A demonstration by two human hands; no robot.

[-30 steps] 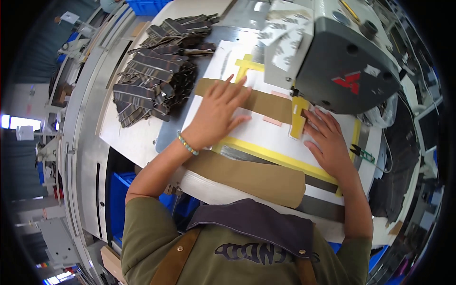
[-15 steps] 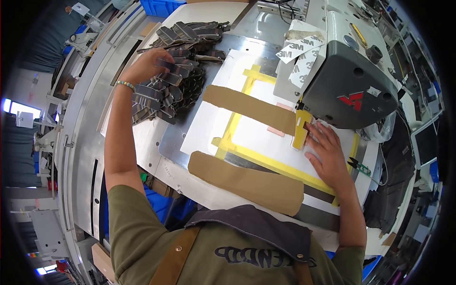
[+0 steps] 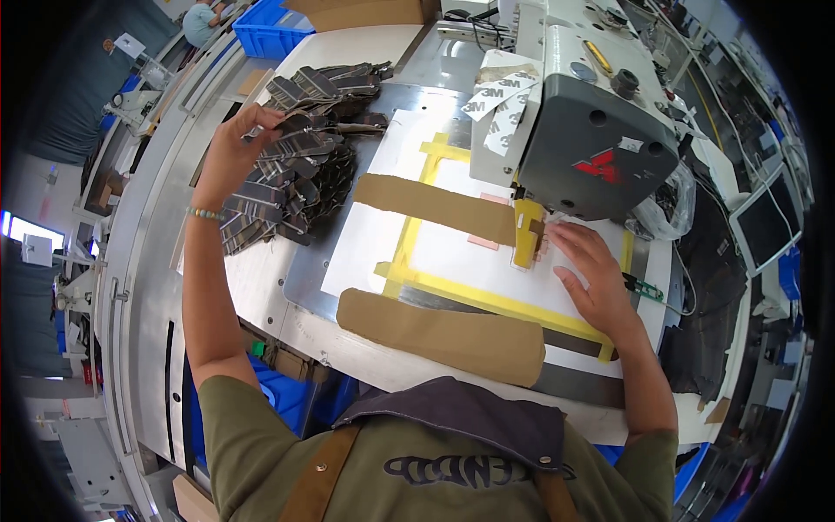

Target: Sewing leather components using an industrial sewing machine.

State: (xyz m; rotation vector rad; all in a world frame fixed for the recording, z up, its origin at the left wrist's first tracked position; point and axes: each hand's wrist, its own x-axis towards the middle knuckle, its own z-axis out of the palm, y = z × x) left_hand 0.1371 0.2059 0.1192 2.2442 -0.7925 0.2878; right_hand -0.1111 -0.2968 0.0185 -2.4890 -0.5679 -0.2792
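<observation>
My left hand (image 3: 237, 150) is at the left side of a heap of dark striped fabric tabs (image 3: 300, 161), its thumb and fingertips pinched on the edge of one tab. My right hand (image 3: 591, 274) lies over the white work sheet (image 3: 435, 252), fingers stretched out and thumb apart. Its fingertips are right beside a yellow guide plate (image 3: 526, 230) under the head of a grey and white sewing machine (image 3: 600, 143). A small dark piece (image 3: 537, 228) shows at the plate's right side, next to those fingertips.
Yellow tape (image 3: 487, 296) frames the sheet. Two brown cardboard strips lie here, one by the plate (image 3: 430, 207), one nearer me (image 3: 439, 335). Green-handled snips (image 3: 644, 289) lie beyond my right hand. A blue crate (image 3: 265, 30) stands at the far left; a dark tablet (image 3: 765, 226) is at right.
The whole view has shifted slightly. My left fingers have closed into a pinch and lifted a little at the heap. My right hand has drawn slightly right, uncovering the small dark piece.
</observation>
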